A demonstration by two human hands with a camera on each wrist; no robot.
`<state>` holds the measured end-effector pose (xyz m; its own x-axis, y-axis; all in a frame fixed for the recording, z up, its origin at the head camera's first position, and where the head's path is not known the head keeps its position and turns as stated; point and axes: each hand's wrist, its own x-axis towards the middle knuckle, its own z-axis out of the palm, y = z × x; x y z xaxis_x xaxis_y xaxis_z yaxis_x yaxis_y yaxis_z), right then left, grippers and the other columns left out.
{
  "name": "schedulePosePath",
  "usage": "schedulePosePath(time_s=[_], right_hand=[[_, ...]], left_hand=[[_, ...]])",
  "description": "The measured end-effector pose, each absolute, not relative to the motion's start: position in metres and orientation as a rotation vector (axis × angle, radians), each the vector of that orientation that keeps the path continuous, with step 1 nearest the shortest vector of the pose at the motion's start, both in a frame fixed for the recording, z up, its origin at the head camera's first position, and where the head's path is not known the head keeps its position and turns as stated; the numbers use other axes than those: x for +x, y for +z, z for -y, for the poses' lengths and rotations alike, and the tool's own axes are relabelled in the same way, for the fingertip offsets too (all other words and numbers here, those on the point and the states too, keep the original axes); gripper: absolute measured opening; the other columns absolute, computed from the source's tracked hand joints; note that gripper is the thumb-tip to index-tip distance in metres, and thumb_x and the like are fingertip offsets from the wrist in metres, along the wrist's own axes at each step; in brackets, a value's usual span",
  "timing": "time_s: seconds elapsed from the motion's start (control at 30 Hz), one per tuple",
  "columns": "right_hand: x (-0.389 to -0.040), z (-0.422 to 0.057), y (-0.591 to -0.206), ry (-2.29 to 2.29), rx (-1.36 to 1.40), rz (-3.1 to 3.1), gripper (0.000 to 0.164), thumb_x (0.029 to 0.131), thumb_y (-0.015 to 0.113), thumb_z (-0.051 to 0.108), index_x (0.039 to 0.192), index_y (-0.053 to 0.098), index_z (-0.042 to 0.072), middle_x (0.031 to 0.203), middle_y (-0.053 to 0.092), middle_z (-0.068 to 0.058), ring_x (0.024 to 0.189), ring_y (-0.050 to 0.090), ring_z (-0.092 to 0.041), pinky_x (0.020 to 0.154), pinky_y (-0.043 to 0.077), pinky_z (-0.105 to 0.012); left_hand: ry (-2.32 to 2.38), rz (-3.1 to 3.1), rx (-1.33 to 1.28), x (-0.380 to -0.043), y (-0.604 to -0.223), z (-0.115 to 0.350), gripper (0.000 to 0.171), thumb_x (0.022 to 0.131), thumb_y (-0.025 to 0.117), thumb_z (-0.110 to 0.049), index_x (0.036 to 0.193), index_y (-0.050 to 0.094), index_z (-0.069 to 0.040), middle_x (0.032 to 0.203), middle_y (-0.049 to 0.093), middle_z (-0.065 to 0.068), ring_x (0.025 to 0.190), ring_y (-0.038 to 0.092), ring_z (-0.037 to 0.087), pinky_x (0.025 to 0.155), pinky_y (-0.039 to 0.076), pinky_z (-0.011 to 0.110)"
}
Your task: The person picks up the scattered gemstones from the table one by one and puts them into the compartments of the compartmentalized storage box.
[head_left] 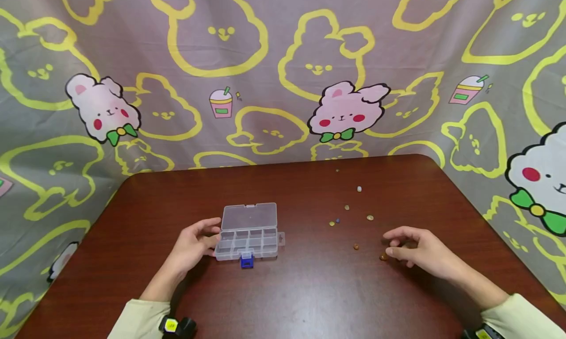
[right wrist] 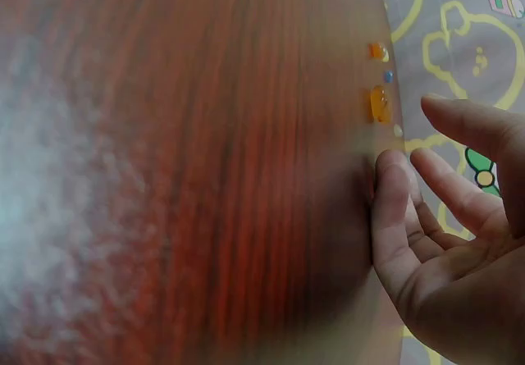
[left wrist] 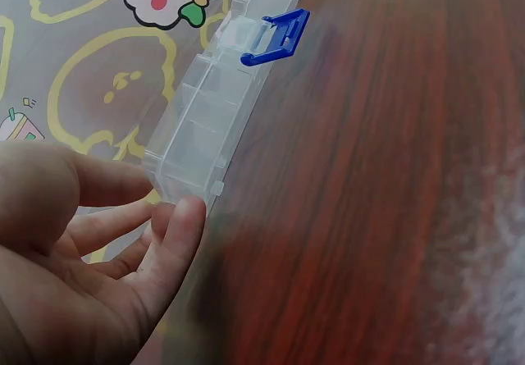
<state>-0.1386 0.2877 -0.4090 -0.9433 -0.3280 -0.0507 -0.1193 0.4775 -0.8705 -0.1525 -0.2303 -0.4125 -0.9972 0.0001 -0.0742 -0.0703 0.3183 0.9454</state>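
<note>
A clear plastic compartment box (head_left: pixel 247 238) stands on the table with its lid raised at the back and a blue latch (head_left: pixel 247 261) hanging at its front. At the box's left end, my left hand (head_left: pixel 194 243) grips the side between thumb and fingers; the left wrist view shows the fingertips (left wrist: pixel 187 217) at its corner. On the right, my right hand (head_left: pixel 417 253) hovers low over the table with fingers loosely bent and apart. Just by its thumb lies an amber bead (head_left: pixel 382 257). Nothing shows between the right fingers in the right wrist view.
Several small beads or stones lie scattered on the brown table (head_left: pixel 309 290): an orange one (head_left: pixel 355 247), a white one (head_left: pixel 359 188), a blue one (head_left: pixel 338 220), and a pale yellow one (head_left: pixel 370 217). A cartoon-print curtain (head_left: pixel 274 83) hangs behind the table and along its sides.
</note>
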Motion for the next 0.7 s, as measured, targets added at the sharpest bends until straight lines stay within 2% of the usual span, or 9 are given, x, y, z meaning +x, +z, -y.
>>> schedulePosePath(time_s=[0.47,0.7], right_hand=[[-0.140,-0.284,-0.413,-1.379,-0.342,-2.580,0.034,0.087,0.080,0.019,0.114,0.069,0.003,0.094,0.059,-0.010,0.063,0.055,-0.013,0.051,0.049,-0.028],[-0.139,-0.282,-0.415,-1.338,-0.387,-2.611,0.029,0.085,0.081,0.020,0.110,0.072,0.007,0.091,0.060,-0.007,0.063,0.052,-0.011,0.051,0.047,-0.026]], left_hand=[[1.748,-2.528,0.021,-0.145,-0.409,0.234,0.048,0.092,0.066,0.002,0.138,0.053,0.008,0.120,0.061,0.027,0.086,0.067,0.026,0.066,0.060,0.034],[1.750,-2.519,0.034,-0.142,-0.412,0.235,0.045,0.092,0.064,0.006,0.136,0.055,0.007,0.119,0.062,0.026,0.086,0.068,0.026,0.068,0.060,0.034]])
